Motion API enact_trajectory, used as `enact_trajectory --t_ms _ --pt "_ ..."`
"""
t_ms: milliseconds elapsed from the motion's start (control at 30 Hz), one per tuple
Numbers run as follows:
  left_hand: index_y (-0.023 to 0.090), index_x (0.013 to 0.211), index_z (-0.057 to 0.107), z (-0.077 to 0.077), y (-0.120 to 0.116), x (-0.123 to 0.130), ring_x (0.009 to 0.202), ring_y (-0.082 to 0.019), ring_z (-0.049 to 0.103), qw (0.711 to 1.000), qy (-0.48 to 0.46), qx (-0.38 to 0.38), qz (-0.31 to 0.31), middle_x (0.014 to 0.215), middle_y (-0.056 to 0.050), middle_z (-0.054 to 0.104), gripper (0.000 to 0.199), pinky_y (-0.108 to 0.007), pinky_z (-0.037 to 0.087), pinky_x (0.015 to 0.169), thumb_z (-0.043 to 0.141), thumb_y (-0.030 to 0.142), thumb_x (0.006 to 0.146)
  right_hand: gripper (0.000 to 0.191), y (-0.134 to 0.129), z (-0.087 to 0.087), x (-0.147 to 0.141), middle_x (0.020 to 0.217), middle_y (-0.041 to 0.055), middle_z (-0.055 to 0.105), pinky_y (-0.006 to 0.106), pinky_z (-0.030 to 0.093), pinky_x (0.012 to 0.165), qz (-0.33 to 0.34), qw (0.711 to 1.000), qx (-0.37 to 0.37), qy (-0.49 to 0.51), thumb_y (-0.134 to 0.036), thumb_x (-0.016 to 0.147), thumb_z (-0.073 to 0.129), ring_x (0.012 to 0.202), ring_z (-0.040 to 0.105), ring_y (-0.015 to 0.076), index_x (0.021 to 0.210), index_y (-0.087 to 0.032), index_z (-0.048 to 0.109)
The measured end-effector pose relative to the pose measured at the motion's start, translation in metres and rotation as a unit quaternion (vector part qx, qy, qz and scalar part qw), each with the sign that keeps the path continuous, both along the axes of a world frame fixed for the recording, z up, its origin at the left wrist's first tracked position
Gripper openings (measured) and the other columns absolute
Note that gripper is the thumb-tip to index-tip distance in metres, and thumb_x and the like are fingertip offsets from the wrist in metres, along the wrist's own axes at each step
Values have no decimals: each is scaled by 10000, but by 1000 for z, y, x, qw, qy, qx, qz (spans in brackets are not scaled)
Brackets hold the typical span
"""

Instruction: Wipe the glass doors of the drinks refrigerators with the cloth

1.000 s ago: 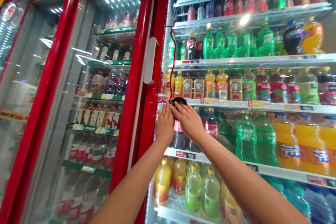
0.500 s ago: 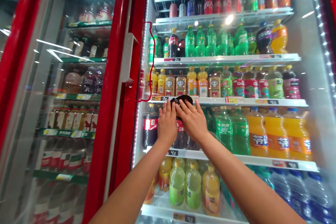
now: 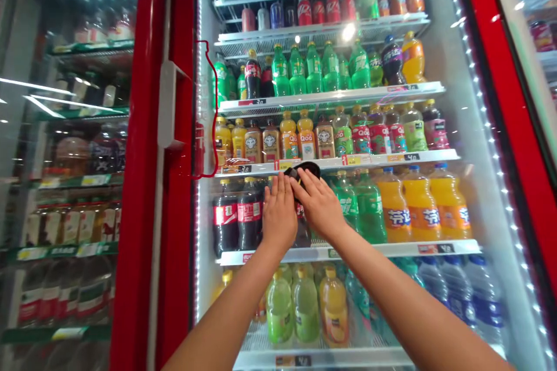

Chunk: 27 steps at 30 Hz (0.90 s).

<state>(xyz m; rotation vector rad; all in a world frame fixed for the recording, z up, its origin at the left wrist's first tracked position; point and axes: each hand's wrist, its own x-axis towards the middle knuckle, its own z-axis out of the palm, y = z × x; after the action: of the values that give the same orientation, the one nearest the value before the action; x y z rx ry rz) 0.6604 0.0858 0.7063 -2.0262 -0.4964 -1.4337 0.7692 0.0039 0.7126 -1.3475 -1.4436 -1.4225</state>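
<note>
Both my arms reach forward toward the drinks fridge, with the hands close together and their backs facing me. A small black object with a curved edge (image 3: 312, 168) is held at my fingertips; its kind cannot be made out. Across its front lie the fingers of my right hand (image 3: 319, 203), long and slightly apart. My left hand (image 3: 279, 214) meets its left side with straight fingers held close together. Thumbs and palms are hidden. Behind the hands, dark cola bottles (image 3: 249, 214) stand on a shelf, partly covered by my fingers.
The glass front carries a red outline marking (image 3: 215, 122). A grey-white door handle (image 3: 167, 105) is on the red frame (image 3: 145, 185) to the left. Green soda bottles (image 3: 313, 69), orange soda bottles (image 3: 420, 203) and several cans (image 3: 333, 10) fill shelves. Another fridge is at the left.
The view has turned right, so the fridge and its shelves sit further left and the right red frame shows. My hands and the black object keep nearly the same place in view.
</note>
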Motion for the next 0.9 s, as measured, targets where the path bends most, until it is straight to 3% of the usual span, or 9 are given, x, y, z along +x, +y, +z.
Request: enact_trajectory --t_ms 100,167,267,400,467,533,667,767,900 --pt "45 1575 158 29 -9 5 1551 -269 111 1000 6 -9 -2 1657 -205 183 651 -535 223 1247 306 81 942 535 0 22 -4 1591 84 406 476 357 1171 3 997 25 71 -103 954 479 1467 376 262 1467 -251 506" --pt "38 1571 169 32 -8 1 1548 -273 137 1000 1 -8 4 1650 -213 201 645 -537 219 1247 307 85 943 518 3 26 -11 1587 77 414 478 337 1185 11 995 34 95 -123 961 485 1465 377 258 1461 -253 514" --pt "46 1576 147 7 -5 0 1541 -297 162 1000 -8 9 13 1631 -225 253 654 -578 216 1237 318 89 946 524 -1 8 -8 1592 68 407 461 337 1189 17 998 14 67 -127 950 508 1465 377 244 1456 -260 519" --pt "58 1585 95 -30 -18 27 1538 -303 154 999 -10 32 -3 1629 -229 251 692 -575 241 1232 348 93 942 564 -29 -23 27 1591 57 406 456 395 1153 -11 1000 -18 23 -101 916 530 1441 419 242 1452 -277 522" --pt "54 1584 106 -29 -31 45 1540 -302 148 999 1 29 -19 1637 -222 229 696 -565 245 1234 369 114 943 591 -43 -22 46 1587 55 412 479 386 1158 -32 999 -11 26 -72 894 527 1436 426 248 1446 -286 529" --pt "59 1584 120 -15 -43 56 1545 -298 145 999 11 22 -33 1645 -208 213 699 -576 214 1240 387 139 943 589 -49 -11 57 1586 72 409 541 328 1185 -49 998 13 35 -69 888 536 1457 395 271 1438 -278 537" --pt "70 1581 164 11 -50 55 1547 -270 164 999 11 6 -40 1649 -179 232 675 -565 167 1253 366 136 940 525 -38 9 54 1587 133 396 540 320 1185 -45 996 56 46 -92 919 534 1501 311 284 1426 -225 551" --pt "50 1576 173 -2 -49 49 1546 -274 168 1000 7 2 -27 1641 -193 249 671 -560 170 1253 354 121 933 551 -34 -3 50 1599 111 385 484 380 1153 -34 998 36 34 -69 924 514 1498 321 263 1435 -273 542" --pt "55 1581 146 -33 -60 63 1545 -279 172 999 24 4 -28 1640 -186 254 667 -574 189 1245 358 158 957 607 -62 -29 77 1593 82 403 492 389 1148 -40 999 -2 14 -30 900 509 1470 376 257 1436 -313 537"
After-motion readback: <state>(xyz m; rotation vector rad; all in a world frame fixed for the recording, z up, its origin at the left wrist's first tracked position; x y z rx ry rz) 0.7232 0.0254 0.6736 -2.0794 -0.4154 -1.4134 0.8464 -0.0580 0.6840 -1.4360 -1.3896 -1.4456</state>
